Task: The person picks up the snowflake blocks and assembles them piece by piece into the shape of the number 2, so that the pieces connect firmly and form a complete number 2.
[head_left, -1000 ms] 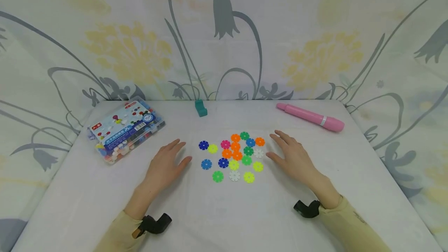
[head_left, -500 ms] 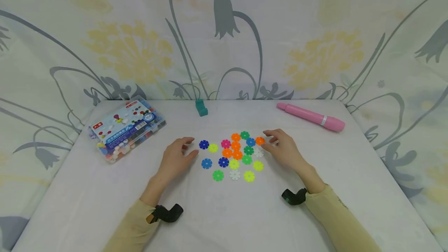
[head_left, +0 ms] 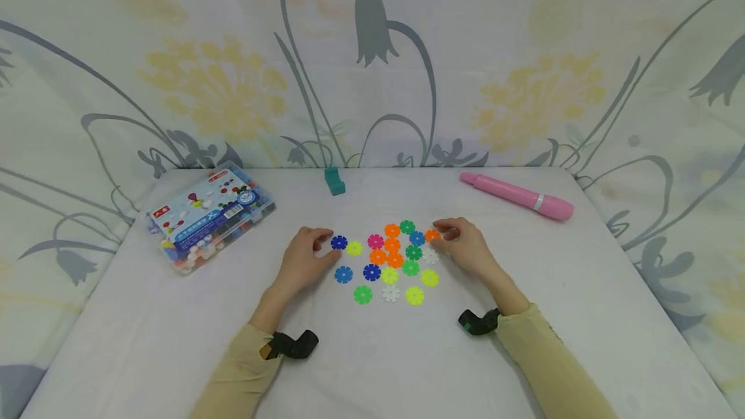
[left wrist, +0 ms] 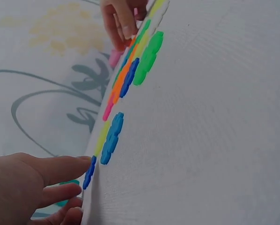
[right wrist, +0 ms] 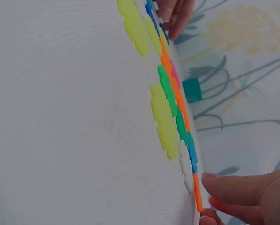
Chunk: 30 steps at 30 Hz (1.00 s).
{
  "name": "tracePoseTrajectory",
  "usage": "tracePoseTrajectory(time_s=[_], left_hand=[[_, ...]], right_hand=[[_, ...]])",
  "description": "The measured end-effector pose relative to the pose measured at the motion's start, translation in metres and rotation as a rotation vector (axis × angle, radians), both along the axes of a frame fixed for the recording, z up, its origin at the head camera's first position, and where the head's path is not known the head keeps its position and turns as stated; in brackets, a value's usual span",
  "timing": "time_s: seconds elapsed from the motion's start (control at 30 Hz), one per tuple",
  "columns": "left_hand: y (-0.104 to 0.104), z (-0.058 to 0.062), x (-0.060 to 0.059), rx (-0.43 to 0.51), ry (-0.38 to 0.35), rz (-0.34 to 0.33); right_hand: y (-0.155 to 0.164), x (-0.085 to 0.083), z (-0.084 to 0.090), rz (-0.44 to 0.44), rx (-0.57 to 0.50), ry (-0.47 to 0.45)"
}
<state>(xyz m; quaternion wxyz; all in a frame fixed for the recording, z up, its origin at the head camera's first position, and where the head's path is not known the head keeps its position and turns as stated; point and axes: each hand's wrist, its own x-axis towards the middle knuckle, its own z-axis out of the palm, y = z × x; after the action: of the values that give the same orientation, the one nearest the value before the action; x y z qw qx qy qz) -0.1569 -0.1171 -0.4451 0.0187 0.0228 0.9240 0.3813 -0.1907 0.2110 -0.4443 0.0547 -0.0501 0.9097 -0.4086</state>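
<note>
At mid-table, on the white cloth [head_left: 372, 367], lie the coloured discs [head_left: 388, 260]. The left hand [head_left: 304, 260] pinches the dark blue disc [head_left: 339, 242] at their left edge; the right hand [head_left: 465, 249] pinches the orange disc [head_left: 432, 235] at their right. Farther off lie a box [head_left: 208, 215] and a pink pen [head_left: 516, 194].

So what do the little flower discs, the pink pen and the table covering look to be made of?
Flower discs: likely moulded plastic, with flat saturated colours and crisp notched edges, thin when seen edge-on from the wrist views. Pink pen: probably smooth plastic with a silvery band, slightly glossy. Table covering: white woven cloth; the right wrist view shows fine weave.
</note>
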Motion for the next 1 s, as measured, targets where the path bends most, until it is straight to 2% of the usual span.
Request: tracePoseTrajectory(time_s=[0.53,1.0], left_hand=[[0.0036,-0.006,-0.0026,-0.08,0.049,0.013],[0.0066,-0.0042,-0.0006,-0.085,0.046,0.038]], right_hand=[[-0.001,0.0038,-0.0029,0.038,0.037,0.077],[-0.0022,0.0041,-0.005,0.026,0.075,0.088]])
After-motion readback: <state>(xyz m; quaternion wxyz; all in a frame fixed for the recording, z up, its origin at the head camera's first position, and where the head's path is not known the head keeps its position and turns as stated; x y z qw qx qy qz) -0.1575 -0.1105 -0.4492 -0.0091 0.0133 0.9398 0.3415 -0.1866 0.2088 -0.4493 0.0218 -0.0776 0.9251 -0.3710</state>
